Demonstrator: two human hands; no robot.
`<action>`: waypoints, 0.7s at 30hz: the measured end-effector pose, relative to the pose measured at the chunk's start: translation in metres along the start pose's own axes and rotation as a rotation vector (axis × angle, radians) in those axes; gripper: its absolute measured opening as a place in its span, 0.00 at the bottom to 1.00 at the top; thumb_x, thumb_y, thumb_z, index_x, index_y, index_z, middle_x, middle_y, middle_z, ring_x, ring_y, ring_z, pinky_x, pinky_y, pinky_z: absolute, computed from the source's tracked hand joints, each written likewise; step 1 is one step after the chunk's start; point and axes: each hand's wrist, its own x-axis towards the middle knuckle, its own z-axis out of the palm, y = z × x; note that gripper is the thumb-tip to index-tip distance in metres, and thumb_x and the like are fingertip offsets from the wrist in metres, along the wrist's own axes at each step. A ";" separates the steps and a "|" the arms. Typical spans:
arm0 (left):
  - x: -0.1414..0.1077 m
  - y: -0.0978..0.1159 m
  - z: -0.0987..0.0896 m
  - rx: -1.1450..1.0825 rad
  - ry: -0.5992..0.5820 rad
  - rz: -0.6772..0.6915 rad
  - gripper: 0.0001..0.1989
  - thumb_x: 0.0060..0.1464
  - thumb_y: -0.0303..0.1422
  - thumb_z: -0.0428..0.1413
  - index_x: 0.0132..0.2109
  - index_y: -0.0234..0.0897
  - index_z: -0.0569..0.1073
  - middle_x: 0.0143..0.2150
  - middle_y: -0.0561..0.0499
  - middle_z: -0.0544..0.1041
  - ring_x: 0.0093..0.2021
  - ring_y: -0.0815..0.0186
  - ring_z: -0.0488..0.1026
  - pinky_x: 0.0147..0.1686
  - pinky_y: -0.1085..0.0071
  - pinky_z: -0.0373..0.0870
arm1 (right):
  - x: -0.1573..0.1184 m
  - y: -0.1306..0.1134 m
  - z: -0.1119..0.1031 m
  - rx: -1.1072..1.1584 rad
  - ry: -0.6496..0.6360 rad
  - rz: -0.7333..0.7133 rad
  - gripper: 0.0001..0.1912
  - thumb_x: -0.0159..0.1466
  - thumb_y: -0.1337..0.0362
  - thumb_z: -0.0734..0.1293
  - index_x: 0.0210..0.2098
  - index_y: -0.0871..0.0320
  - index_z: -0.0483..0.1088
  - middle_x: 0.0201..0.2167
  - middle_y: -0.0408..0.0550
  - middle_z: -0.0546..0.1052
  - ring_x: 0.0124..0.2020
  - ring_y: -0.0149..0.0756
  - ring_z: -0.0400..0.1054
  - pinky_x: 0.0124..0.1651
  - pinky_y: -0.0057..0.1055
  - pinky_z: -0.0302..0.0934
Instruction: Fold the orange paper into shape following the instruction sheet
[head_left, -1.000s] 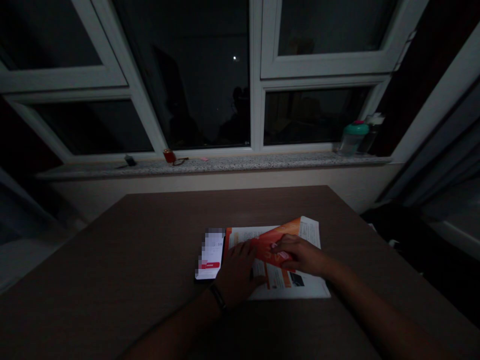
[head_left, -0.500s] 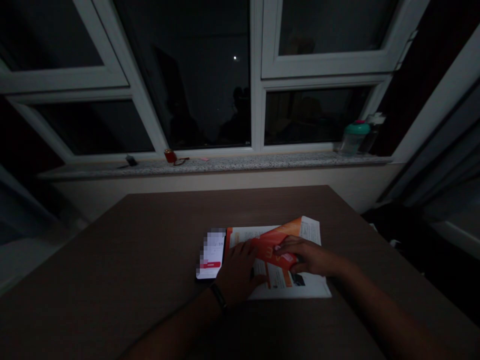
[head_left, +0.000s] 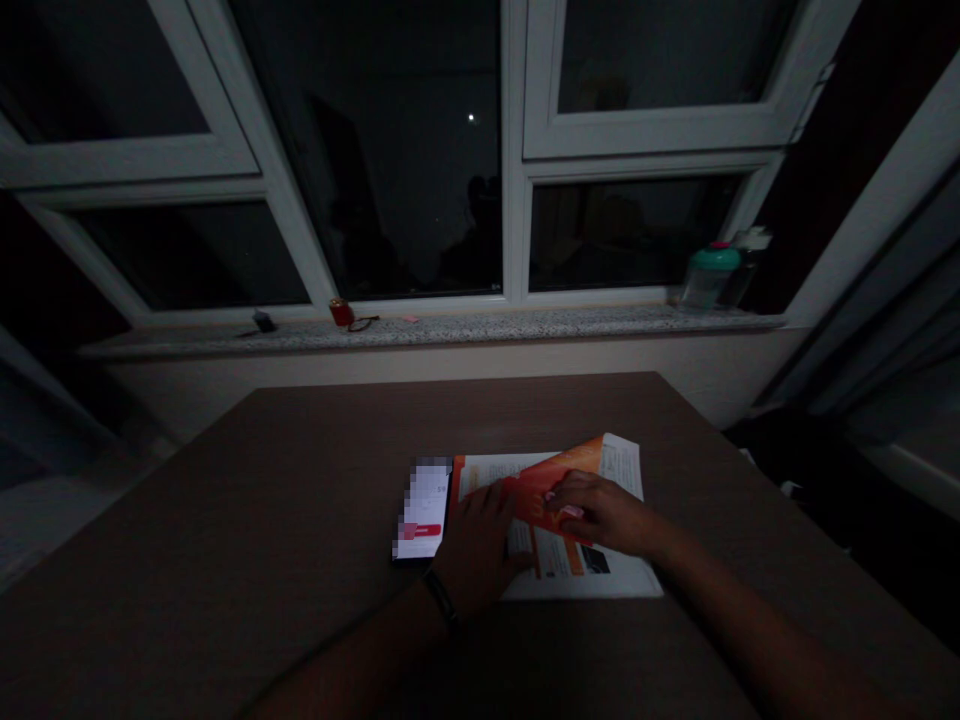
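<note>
On the desk (head_left: 315,450) | your left hand (head_left: 480,545) spread, right hand (head_left: 611,510) pinching pink piece (head_left: 574,511) | press printed paper (head_left: 626,575) firmly against slipping

Bottles (head_left: 711,279) on the speckled windowsill (head_left: 480,326).

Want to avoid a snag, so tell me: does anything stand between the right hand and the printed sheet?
Yes: a small pink item, too dim to identify, is in the right hand, against the printed sheet. Nothing else visible stands between them.
</note>
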 end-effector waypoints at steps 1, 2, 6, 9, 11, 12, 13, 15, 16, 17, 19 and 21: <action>0.000 0.001 0.001 0.003 -0.011 -0.016 0.36 0.57 0.48 0.57 0.66 0.37 0.57 0.69 0.38 0.57 0.68 0.47 0.53 0.64 0.48 0.52 | 0.000 0.000 0.001 0.003 0.005 0.004 0.14 0.63 0.68 0.68 0.48 0.54 0.74 0.46 0.50 0.78 0.51 0.42 0.69 0.58 0.43 0.61; -0.001 0.002 0.001 0.005 -0.020 -0.034 0.36 0.58 0.48 0.57 0.66 0.35 0.57 0.69 0.37 0.57 0.68 0.47 0.53 0.64 0.48 0.52 | 0.000 0.001 0.001 0.007 0.008 0.008 0.14 0.62 0.68 0.68 0.48 0.54 0.74 0.46 0.50 0.78 0.51 0.42 0.69 0.58 0.43 0.61; -0.004 0.004 0.009 -0.007 -0.013 -0.053 0.36 0.57 0.47 0.58 0.67 0.35 0.57 0.70 0.36 0.54 0.69 0.46 0.50 0.65 0.47 0.51 | 0.000 0.003 0.001 0.022 0.009 0.010 0.14 0.62 0.69 0.69 0.48 0.54 0.74 0.46 0.50 0.78 0.51 0.42 0.69 0.58 0.43 0.61; -0.006 0.004 0.013 -0.019 0.000 -0.042 0.36 0.57 0.48 0.58 0.67 0.38 0.57 0.70 0.37 0.53 0.69 0.44 0.49 0.64 0.44 0.52 | 0.000 0.003 0.001 0.029 0.009 0.010 0.14 0.62 0.69 0.69 0.47 0.53 0.74 0.46 0.50 0.78 0.51 0.42 0.69 0.58 0.43 0.61; -0.006 0.004 0.013 -0.025 -0.005 -0.038 0.36 0.58 0.48 0.57 0.67 0.37 0.58 0.70 0.36 0.53 0.69 0.44 0.49 0.64 0.43 0.52 | 0.000 0.002 0.001 0.037 0.015 0.014 0.14 0.62 0.69 0.68 0.47 0.54 0.74 0.45 0.50 0.78 0.51 0.42 0.69 0.56 0.41 0.62; -0.006 0.004 0.013 -0.028 -0.008 -0.040 0.35 0.58 0.48 0.57 0.66 0.37 0.58 0.70 0.36 0.54 0.69 0.45 0.50 0.64 0.44 0.52 | 0.000 0.002 0.001 0.042 0.017 0.014 0.14 0.62 0.69 0.68 0.47 0.54 0.74 0.45 0.50 0.78 0.51 0.42 0.69 0.56 0.41 0.63; -0.006 0.003 0.012 -0.031 -0.008 -0.043 0.34 0.58 0.47 0.57 0.66 0.36 0.59 0.69 0.36 0.55 0.69 0.45 0.50 0.64 0.45 0.52 | 0.000 0.002 0.001 0.049 0.018 0.012 0.14 0.62 0.69 0.68 0.47 0.54 0.74 0.45 0.50 0.78 0.51 0.41 0.69 0.55 0.40 0.63; -0.005 0.002 0.010 -0.042 0.004 -0.050 0.32 0.59 0.45 0.58 0.65 0.35 0.61 0.69 0.37 0.56 0.69 0.47 0.51 0.65 0.48 0.53 | 0.000 0.001 0.000 0.057 0.022 0.008 0.13 0.63 0.69 0.68 0.47 0.54 0.74 0.45 0.50 0.78 0.51 0.41 0.69 0.55 0.40 0.63; -0.005 0.001 0.010 -0.049 0.017 -0.048 0.31 0.59 0.44 0.58 0.64 0.36 0.61 0.68 0.38 0.57 0.68 0.48 0.52 0.64 0.49 0.54 | 0.000 0.000 0.000 0.057 0.023 0.007 0.12 0.63 0.69 0.67 0.47 0.55 0.74 0.44 0.50 0.78 0.51 0.41 0.69 0.55 0.40 0.63; -0.005 0.000 0.009 -0.054 0.034 -0.045 0.30 0.59 0.44 0.57 0.64 0.37 0.62 0.68 0.40 0.58 0.67 0.48 0.54 0.64 0.50 0.55 | 0.000 0.000 0.000 0.054 0.022 0.006 0.12 0.64 0.68 0.67 0.46 0.55 0.75 0.44 0.50 0.78 0.50 0.41 0.69 0.54 0.40 0.63; -0.005 -0.002 0.008 -0.048 0.064 -0.044 0.27 0.60 0.45 0.57 0.62 0.40 0.64 0.65 0.42 0.62 0.65 0.49 0.56 0.62 0.50 0.57 | 0.000 -0.002 -0.002 0.044 0.010 0.007 0.11 0.64 0.68 0.67 0.46 0.55 0.75 0.44 0.50 0.78 0.50 0.41 0.69 0.54 0.40 0.63; -0.005 -0.002 0.007 -0.020 0.077 -0.062 0.27 0.59 0.47 0.56 0.61 0.42 0.66 0.62 0.42 0.65 0.63 0.48 0.59 0.60 0.49 0.59 | 0.000 -0.003 -0.003 0.041 0.002 0.010 0.11 0.64 0.68 0.67 0.46 0.55 0.75 0.43 0.50 0.79 0.50 0.41 0.69 0.54 0.41 0.63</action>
